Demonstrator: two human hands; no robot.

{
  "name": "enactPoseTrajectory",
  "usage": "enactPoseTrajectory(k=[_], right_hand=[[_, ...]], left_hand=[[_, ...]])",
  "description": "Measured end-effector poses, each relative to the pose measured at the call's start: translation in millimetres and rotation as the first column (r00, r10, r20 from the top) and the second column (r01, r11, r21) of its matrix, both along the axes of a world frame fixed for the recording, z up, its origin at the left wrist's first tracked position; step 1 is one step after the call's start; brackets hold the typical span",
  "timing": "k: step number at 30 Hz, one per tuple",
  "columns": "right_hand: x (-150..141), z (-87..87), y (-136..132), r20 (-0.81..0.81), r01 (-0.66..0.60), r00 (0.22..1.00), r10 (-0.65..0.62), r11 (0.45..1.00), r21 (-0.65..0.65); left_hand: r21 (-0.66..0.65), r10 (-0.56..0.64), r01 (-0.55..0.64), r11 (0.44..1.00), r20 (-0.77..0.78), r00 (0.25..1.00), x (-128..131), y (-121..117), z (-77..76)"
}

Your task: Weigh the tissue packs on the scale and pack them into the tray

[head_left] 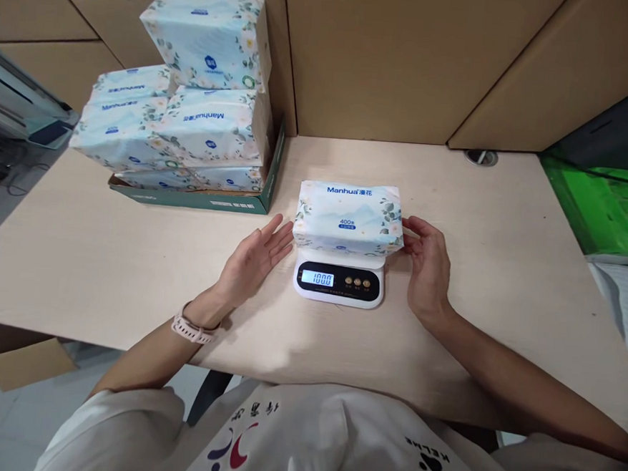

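From my end I see the two bare hands held apart, one on each side of a pale blue-and-white, plastic-wrapped tissue pack [349, 220] with a floral print. The left hand [250, 263] is open, its palm turned up and its fingers stretched toward the pack's left end; I cannot tell whether the fingertips touch it. The right hand [428, 269] is loosely curved, thumb and fingers parted at the pack's right end, and I cannot make out whether they press on it. Neither is clamped on anything.

The pack lies flat on a white plastic digital scale [339, 280], whose lit display I read as 100.0.

To the left I have a shallow green cardboard tray [182, 197] near the back of the pale wooden table [338, 352]. It holds matching floral packs [208, 124] piled well above its rim, with a single one topping the right-hand stack. Below the table's left edge sits an open brown cardboard box [28, 366]; I cannot see its contents.
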State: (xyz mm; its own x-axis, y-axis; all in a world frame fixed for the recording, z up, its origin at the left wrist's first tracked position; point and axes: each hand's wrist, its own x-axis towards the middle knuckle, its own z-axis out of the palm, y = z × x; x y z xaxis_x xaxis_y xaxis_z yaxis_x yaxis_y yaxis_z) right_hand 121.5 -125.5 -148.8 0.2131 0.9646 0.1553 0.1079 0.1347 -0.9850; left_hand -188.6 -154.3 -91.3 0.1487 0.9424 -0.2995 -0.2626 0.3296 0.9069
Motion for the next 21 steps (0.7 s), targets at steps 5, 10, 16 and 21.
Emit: enactPoseTrajectory(k=[5, 10, 16, 21], right_hand=[[1, -0.7, -1, 0.004, -0.005, 1.0, 0.005, 1.0, -0.012], [0, 0.6, -1, 0.017, -0.013, 1.0, 0.013, 1.0, -0.002], [-2, 2.9, -2, 0.023, 0.077, 0.997, -0.079, 0.994, 0.077], [-4, 11.1, -6, 0.109, 0.167, 0.975, -0.192, 0.964, 0.207]], left_hand=[[0.02, -0.033, 0.033, 0.999, -0.022, 0.999, -1, -1, 0.3], [0.027, -0.029, 0.028, 0.999, 0.026, 0.999, -1, -1, -2.0], [0.055, -0.001, -0.005, 0.998, 0.101, 0.995, 0, -2, -4.5], [0.144, 0.024, -0.034, 0.989, 0.075, 0.997, -2, 0, -11.0]])
